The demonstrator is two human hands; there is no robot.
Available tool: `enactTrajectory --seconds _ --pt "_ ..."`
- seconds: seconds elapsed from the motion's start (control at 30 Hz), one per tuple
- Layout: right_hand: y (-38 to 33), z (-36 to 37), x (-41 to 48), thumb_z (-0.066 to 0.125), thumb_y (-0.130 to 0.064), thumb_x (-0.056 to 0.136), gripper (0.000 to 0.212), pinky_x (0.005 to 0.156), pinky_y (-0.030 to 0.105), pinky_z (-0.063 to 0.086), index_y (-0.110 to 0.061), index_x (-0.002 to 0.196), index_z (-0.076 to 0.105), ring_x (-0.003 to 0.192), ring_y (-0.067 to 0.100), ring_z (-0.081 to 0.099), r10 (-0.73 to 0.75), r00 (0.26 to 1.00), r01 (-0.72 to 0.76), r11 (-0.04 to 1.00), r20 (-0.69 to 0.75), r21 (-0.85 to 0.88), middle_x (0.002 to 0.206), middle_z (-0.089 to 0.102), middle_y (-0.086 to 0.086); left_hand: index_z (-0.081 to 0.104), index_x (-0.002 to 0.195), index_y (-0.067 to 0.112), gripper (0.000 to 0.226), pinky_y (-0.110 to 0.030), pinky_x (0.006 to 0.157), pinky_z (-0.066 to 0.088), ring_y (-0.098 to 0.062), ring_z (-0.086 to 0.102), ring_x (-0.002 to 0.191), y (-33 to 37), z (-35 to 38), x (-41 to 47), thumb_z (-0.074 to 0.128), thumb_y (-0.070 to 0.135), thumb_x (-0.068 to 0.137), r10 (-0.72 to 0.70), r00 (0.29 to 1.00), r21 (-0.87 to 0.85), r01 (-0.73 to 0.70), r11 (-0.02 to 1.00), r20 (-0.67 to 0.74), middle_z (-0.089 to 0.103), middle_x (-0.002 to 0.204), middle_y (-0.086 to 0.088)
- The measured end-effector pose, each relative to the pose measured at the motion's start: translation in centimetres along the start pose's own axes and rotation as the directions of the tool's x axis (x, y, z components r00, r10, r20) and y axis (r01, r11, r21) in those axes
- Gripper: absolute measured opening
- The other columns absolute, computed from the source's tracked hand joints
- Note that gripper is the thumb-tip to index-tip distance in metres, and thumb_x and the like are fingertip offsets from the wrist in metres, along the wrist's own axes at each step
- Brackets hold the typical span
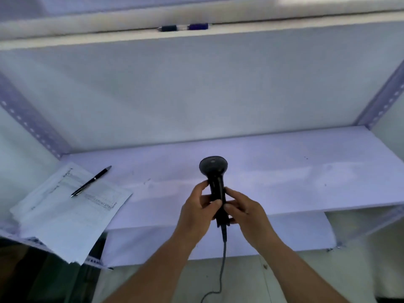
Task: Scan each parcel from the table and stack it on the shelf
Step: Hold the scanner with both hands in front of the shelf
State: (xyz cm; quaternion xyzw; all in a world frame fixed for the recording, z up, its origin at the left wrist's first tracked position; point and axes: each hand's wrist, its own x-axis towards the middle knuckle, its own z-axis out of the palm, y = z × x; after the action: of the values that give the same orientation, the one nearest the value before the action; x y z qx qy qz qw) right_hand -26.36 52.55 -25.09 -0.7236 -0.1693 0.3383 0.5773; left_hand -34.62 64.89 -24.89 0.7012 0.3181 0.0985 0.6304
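1. Where the cable (223, 259) hangs nearest, it drops from the scanner (215, 173) handle.
2. The left hand (200, 206) and right hand (244, 209) both curl their fingers round that black handle, with the scanner head upright over the front edge of the shelf (284, 171).
3. Papers (65, 211) and a pen (90, 181) occupy the shelf's left end; its white board runs open rightward.
4. Farthest, two markers (183, 27) lie on the upper ledge.

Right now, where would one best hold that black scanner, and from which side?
Probably by the slim handle below its wide round head, coming from the sides: the scanner stands upright, cable hanging from its base. The left hand and right hand grip it there.
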Motion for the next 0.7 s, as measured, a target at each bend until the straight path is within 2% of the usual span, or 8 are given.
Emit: enactTrajectory --seconds 0.13,0.2,0.4,0.57,0.63,0.7 --pt "2.6 0.3 3.9 0.053 -0.002 0.098 0.040 0.085 0.041 0.058 -0.027 0.128 0.057 0.086 0.022 0.073 -0.008 1.000 0.007 0.999 -0.029 -0.049 0.090 0.076 -0.002 0.045 0.139 0.025 0.050 -0.042 0.090 0.056 -0.016 0.070 0.094 -1.8 0.7 3.4 0.061 0.011 0.093 -0.004 1.000 0.038 0.005 0.999 -0.010 0.072 0.107 -0.001" --pt "3.4 0.4 5.7 0.053 -0.003 0.098 0.037 0.088 0.045 0.057 -0.025 0.127 0.059 0.089 0.023 0.073 -0.016 0.999 0.012 0.997 -0.046 -0.078 0.094 0.076 0.002 0.046 0.138 0.025 0.049 -0.042 0.090 0.056 -0.017 0.070 0.096 -2.5 1.0 5.4 0.060 0.013 0.094 0.001 1.000 0.046 0.000 0.999 -0.024 0.072 0.108 -0.002" --pt "4.3 0.8 9.8 0.055 -0.014 0.098 0.036 0.094 0.045 0.054 -0.021 0.133 0.059 0.098 0.024 0.069 -0.029 0.997 0.014 0.981 -0.076 -0.196 0.105 0.073 0.003 0.046 0.139 0.026 0.046 -0.044 0.091 0.055 -0.020 0.068 0.099 -4.1 1.6 9.3 0.060 0.021 0.095 -0.006 0.997 0.057 0.010 0.998 -0.075 0.070 0.110 -0.002" --pt "3.8 0.8 10.3 0.053 -0.017 0.100 0.035 0.096 0.045 0.053 -0.019 0.135 0.057 0.103 0.026 0.067 -0.020 0.997 0.001 0.966 -0.072 -0.258 0.111 0.071 0.007 0.046 0.140 0.030 0.043 -0.043 0.093 0.054 -0.021 0.066 0.103 -4.2 1.7 9.8 0.055 0.028 0.097 0.004 0.998 0.110 0.003 0.994 -0.065 0.068 0.112 -0.001" --pt "3.0 0.7 9.7 0.052 -0.020 0.101 0.039 0.100 0.039 0.050 -0.018 0.140 0.051 0.109 0.024 0.064 -0.007 0.998 -0.012 0.952 -0.061 -0.307 0.119 0.068 0.006 0.037 0.145 0.034 0.048 -0.042 0.098 0.050 -0.021 0.062 0.111 -4.0 1.5 9.3 0.050 0.034 0.099 -0.008 0.999 0.178 0.016 0.984 -0.043 0.063 0.124 -0.002" --pt "2.0 0.4 8.6 0.050 -0.026 0.102 0.042 0.100 0.029 0.046 -0.019 0.144 0.046 0.115 0.021 0.060 -0.012 0.999 -0.010 0.914 -0.051 -0.405 0.127 0.064 0.003 0.028 0.150 0.032 0.054 -0.032 0.100 0.045 -0.020 0.055 0.121 -3.5 1.5 8.2 0.047 0.036 0.100 -0.027 0.999 0.234 0.036 0.972 -0.041 0.052 0.140 -0.003"
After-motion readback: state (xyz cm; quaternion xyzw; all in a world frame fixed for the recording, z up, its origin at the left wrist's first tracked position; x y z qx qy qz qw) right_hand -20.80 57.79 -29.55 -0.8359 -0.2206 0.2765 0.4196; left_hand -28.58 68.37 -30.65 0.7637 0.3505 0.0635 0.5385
